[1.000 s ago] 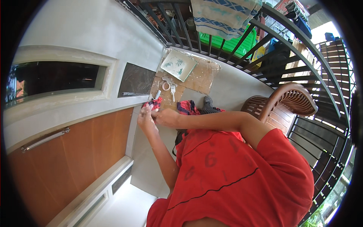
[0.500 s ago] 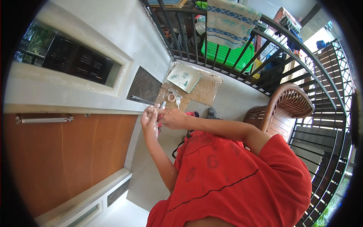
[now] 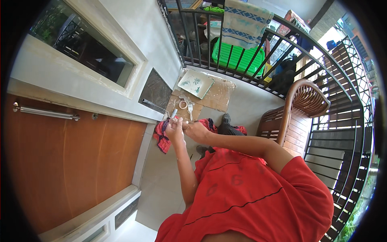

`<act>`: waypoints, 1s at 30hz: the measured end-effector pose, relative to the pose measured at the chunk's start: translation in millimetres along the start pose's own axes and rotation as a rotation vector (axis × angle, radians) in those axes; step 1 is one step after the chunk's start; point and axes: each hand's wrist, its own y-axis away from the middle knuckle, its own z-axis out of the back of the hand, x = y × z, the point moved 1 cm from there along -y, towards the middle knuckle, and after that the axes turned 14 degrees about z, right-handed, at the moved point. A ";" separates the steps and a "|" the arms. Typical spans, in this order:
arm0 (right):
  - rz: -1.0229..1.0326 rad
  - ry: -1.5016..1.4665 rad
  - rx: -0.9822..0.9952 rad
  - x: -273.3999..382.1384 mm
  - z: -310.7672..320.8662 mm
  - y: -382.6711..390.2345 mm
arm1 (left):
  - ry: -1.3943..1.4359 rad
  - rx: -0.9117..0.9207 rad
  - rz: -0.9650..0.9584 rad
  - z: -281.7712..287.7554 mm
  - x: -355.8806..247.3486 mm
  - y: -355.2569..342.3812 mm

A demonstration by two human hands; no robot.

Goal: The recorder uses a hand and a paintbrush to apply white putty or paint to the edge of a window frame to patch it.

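My left hand, smeared with white, is raised in front of my body with its fingers bent together. Right beside it, my right hand is closed, its fingertips close to the left hand's. Whatever lies between the fingers is too small to make out. Beyond the hands, a paint roller with a long dark handle lies by the wall. Below them on the floor is a red and dark patterned cloth. A paintbrush and a roll of tape lie just past my fingers.
A paint-stained tray rests on spattered cardboard in the corner. On the left are a wooden door and a window. A black railing curves along the far side and right, near a wooden chair. A green lid sits behind it.
Both hands have shifted right and slightly down, and have come a little apart. More of the cloth on the floor now shows. My view has turned slightly.
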 end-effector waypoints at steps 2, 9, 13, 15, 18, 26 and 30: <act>-0.041 0.003 0.031 11.2 -7.9 2.9 | -0.005 -0.041 0.007 3.9 9.4 -0.5; -0.085 0.077 0.080 36.9 -29.8 8.7 | -0.393 -0.281 -0.101 3.4 7.9 13.0; -0.155 -0.056 0.039 32.2 -44.2 8.6 | -0.077 -0.008 0.019 15.4 27.1 -1.8; -0.103 -0.070 0.098 18.0 -12.9 10.3 | -0.093 0.082 0.066 10.2 16.7 -2.1; -0.032 -0.127 0.087 -2.6 -9.0 11.7 | 0.053 0.294 0.169 -4.8 -3.4 5.6; 0.104 -0.513 -0.172 -43.4 12.1 -0.7 | 0.143 0.301 0.152 -18.8 -27.4 -2.5; 0.176 -0.719 -0.204 -82.2 20.4 -10.8 | 0.115 0.298 0.153 -42.8 -35.0 -19.3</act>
